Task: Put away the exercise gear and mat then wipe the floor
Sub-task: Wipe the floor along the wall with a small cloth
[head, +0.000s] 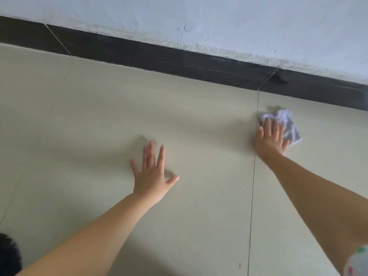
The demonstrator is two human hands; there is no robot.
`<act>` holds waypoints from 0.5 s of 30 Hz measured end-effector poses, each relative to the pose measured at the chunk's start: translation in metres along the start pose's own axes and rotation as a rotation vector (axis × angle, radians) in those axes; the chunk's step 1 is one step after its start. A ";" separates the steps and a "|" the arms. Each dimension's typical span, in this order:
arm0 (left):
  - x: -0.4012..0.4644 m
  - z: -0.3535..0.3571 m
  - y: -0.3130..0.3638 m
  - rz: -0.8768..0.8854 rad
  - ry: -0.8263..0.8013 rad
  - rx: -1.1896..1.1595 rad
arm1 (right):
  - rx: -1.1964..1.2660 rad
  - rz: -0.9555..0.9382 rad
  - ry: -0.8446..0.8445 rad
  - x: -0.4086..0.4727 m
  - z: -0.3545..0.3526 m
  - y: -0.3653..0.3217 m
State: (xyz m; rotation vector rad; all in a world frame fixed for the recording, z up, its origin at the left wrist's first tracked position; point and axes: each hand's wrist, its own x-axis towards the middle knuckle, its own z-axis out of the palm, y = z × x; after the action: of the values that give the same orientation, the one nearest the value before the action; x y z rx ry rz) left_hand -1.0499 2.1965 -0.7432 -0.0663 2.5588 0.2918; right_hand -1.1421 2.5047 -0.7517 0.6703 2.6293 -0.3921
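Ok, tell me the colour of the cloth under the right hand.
The cloth is white to pale lavender, crumpled, pressed to the floor by the right hand; head view.

pale wall (239, 20), dark skirting board (159, 56)

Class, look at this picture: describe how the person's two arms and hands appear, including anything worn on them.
Both forearms are bare to the wrist. The left hand and right hand show no rings, watch or gloves. A white sleeve with red and green print shows at the right arm's lower edge.
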 end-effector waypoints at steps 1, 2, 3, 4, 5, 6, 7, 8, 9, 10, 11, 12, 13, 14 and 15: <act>0.004 0.000 0.009 0.032 0.003 -0.003 | 0.067 0.115 0.012 0.007 -0.004 0.004; 0.007 0.001 0.019 0.060 -0.003 -0.007 | 0.111 0.203 0.023 0.013 -0.006 0.000; 0.009 0.003 0.028 0.078 -0.023 -0.002 | 0.129 0.250 0.028 0.016 -0.004 -0.013; 0.010 0.006 0.035 0.080 -0.044 0.010 | 0.112 0.228 0.033 0.014 0.000 -0.032; 0.013 0.009 0.039 0.073 -0.059 0.026 | 0.085 0.142 0.036 0.010 0.007 -0.055; 0.014 0.012 0.039 0.060 -0.067 0.036 | 0.035 -0.015 0.016 0.000 0.019 -0.083; 0.015 0.014 0.037 0.051 -0.070 0.038 | -0.028 -0.217 -0.033 -0.014 0.033 -0.113; 0.016 0.015 0.034 0.051 -0.079 0.035 | -0.098 -0.422 -0.093 -0.028 0.046 -0.142; 0.017 0.014 0.031 0.056 -0.095 0.038 | -0.159 -0.598 -0.152 -0.040 0.056 -0.168; 0.018 0.013 0.028 0.068 -0.115 0.048 | -0.208 -0.709 -0.199 -0.045 0.060 -0.187; 0.019 0.012 0.026 0.081 -0.128 0.060 | -0.249 -0.765 -0.228 -0.039 0.060 -0.195; 0.020 0.011 0.024 0.090 -0.133 0.068 | -0.284 -0.789 -0.228 -0.028 0.055 -0.195; 0.020 0.011 0.023 0.096 -0.135 0.073 | -0.288 -0.782 -0.215 -0.014 0.049 -0.187; 0.020 0.010 0.023 0.100 -0.134 0.071 | -0.269 -0.744 -0.184 -0.001 0.040 -0.170; 0.020 0.011 0.022 0.103 -0.130 0.065 | -0.239 -0.677 -0.143 0.011 0.030 -0.146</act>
State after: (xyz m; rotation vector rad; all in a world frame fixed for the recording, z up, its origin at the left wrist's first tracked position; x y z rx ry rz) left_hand -1.0632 2.2210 -0.7580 0.1064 2.4444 0.2437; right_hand -1.2154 2.3747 -0.7587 -0.3303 2.6357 -0.2842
